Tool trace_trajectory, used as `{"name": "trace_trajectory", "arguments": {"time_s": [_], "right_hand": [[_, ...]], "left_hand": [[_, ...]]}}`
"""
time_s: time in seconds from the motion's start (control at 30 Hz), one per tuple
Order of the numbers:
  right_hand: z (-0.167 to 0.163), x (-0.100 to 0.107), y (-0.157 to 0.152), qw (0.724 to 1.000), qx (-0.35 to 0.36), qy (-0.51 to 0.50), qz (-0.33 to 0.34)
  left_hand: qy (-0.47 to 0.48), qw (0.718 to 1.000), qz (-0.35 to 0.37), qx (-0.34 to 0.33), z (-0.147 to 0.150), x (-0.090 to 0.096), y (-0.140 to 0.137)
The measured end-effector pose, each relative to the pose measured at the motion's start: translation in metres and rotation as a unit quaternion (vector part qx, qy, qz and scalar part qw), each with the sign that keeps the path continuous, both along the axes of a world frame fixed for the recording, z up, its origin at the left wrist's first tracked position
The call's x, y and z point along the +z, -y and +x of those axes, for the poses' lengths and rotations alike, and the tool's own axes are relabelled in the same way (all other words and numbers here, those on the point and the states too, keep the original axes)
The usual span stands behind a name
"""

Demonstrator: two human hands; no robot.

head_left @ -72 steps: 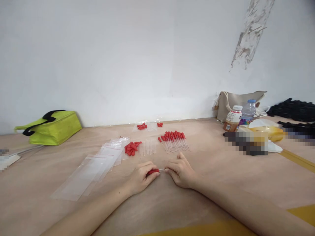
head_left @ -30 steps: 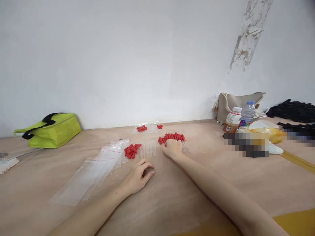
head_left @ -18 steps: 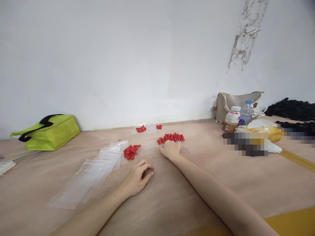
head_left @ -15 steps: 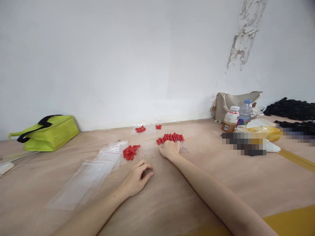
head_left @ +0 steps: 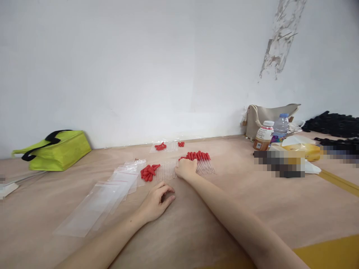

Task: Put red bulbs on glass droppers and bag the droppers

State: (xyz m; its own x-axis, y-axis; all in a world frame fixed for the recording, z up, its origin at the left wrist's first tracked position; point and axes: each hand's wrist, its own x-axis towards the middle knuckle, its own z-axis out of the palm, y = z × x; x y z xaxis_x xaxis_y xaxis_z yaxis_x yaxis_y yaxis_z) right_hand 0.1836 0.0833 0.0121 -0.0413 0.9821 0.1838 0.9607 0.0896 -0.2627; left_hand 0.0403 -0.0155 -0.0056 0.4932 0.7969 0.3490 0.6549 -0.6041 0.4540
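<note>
My right hand (head_left: 186, 168) is closed at the left end of a row of droppers (head_left: 206, 166), glass tubes with red rubber bulbs. Its fingertips are hidden, so what they pinch cannot be made out. Just left of it lies a row of bare glass tubes (head_left: 166, 171). A pile of loose red rubber bulbs (head_left: 148, 173) sits beside those tubes. Nearer to me, my left hand (head_left: 157, 201) rests on the table, its fingers curved and apart from the thumb, holding nothing.
Clear zip bags (head_left: 92, 207) overlap on the left. Behind, more red bulbs (head_left: 160, 146) lie on clear plastic by the wall. A lime-green bag (head_left: 63, 151) stands far left. On the right are a drink bottle (head_left: 263, 137), a water bottle (head_left: 281, 127) and a beige bag (head_left: 252, 121).
My right hand has shifted left along the dropper row, uncovering more glass tubes on the right. My left hand stays in place.
</note>
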Motion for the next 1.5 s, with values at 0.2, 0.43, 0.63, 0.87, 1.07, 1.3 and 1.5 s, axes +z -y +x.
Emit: {"name": "trace_trajectory", "arguments": {"time_s": [0.2, 0.43, 0.63, 0.87, 1.07, 1.3, 1.5], "right_hand": [[-0.007, 0.006, -0.010, 0.999, -0.022, 0.003, -0.047], [-0.013, 0.008, -0.010, 0.998, -0.004, 0.017, -0.063], [0.011, 0.012, 0.013, 1.000, 0.019, 0.010, -0.007], [0.075, -0.021, 0.067, 0.969, 0.104, 0.002, 0.223], [0.104, -0.036, 0.083, 0.950, 0.124, -0.051, 0.280], [0.107, -0.039, 0.081, 0.944, 0.160, -0.119, 0.262], [0.108, -0.041, 0.078, 0.924, 0.223, -0.154, 0.270]], "left_hand": [[-0.001, 1.000, -0.003, -0.002, 0.000, 0.000, 0.001], [0.030, 0.993, 0.082, 0.078, -0.003, 0.001, -0.006], [-0.040, 0.963, 0.128, 0.236, -0.029, 0.024, -0.043], [-0.140, 0.939, 0.073, 0.305, -0.034, 0.040, -0.094], [-0.143, 0.939, 0.043, 0.310, -0.025, 0.033, -0.110], [-0.084, 0.950, 0.089, 0.286, -0.019, 0.034, -0.105], [-0.021, 0.981, 0.117, 0.156, -0.006, 0.030, -0.052]]}}
